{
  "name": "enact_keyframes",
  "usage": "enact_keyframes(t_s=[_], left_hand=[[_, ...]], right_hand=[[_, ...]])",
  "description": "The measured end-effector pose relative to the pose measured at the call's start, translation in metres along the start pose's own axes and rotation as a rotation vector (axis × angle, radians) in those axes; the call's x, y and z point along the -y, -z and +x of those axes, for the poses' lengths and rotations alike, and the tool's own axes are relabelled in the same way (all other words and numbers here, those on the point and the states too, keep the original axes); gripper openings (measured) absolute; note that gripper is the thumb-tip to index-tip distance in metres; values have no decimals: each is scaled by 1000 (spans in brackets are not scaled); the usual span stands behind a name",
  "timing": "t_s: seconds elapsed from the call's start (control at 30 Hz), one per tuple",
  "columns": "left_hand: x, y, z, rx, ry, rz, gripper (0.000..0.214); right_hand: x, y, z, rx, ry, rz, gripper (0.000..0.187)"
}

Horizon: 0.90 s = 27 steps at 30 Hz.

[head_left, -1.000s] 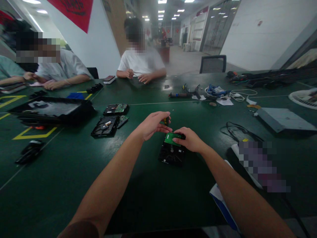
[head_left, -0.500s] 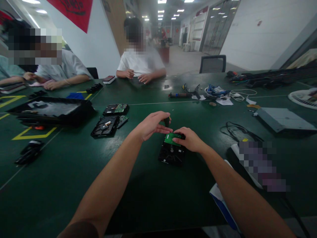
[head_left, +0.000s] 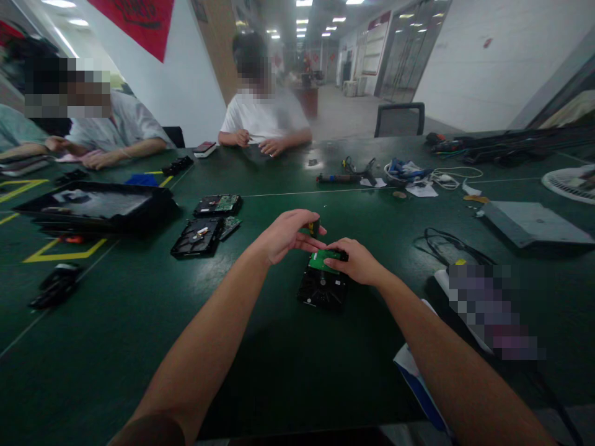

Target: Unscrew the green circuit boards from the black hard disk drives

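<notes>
A black hard drive (head_left: 322,290) with a green circuit board (head_left: 318,261) lies flat on the dark green table before me. My left hand (head_left: 294,235) grips the short black and yellow handle of a screwdriver (head_left: 314,228), held upright at the drive's far edge; its tip is hidden behind my fingers. On the drive's right side, my right hand (head_left: 352,261) is closed, with the thumb over the green board and the other fingers along the far edge.
Left of my arms lie another hard drive (head_left: 217,204), an opened drive (head_left: 197,236) and a loose circuit board (head_left: 229,228). A black tray (head_left: 106,204) sits farther left. To the right are a grey metal box (head_left: 534,222) and black cable (head_left: 441,238). Co-workers sit across the table.
The screwdriver handle has turned within my left fingers, showing more yellow now. My right hand and the hard drive stay in place.
</notes>
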<state>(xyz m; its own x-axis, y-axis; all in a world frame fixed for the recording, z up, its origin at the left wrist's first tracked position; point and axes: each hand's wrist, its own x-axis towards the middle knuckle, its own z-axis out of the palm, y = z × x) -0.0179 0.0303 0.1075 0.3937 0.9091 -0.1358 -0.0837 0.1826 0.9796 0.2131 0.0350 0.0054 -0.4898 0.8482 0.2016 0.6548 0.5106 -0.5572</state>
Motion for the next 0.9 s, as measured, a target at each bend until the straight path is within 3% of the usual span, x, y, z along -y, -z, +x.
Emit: enact_keyframes(t_s=[0.17, 0.53, 0.9], left_hand=[[0, 0, -1, 40, 6, -37, 26], [0, 3, -1, -7, 0, 58, 30], [-2, 3, 0, -2, -1, 5, 23]], right_hand=[[0, 0, 0, 8, 13, -2, 35], [1, 1, 0, 0, -8, 6, 33], [5, 4, 0, 18, -15, -5, 33]])
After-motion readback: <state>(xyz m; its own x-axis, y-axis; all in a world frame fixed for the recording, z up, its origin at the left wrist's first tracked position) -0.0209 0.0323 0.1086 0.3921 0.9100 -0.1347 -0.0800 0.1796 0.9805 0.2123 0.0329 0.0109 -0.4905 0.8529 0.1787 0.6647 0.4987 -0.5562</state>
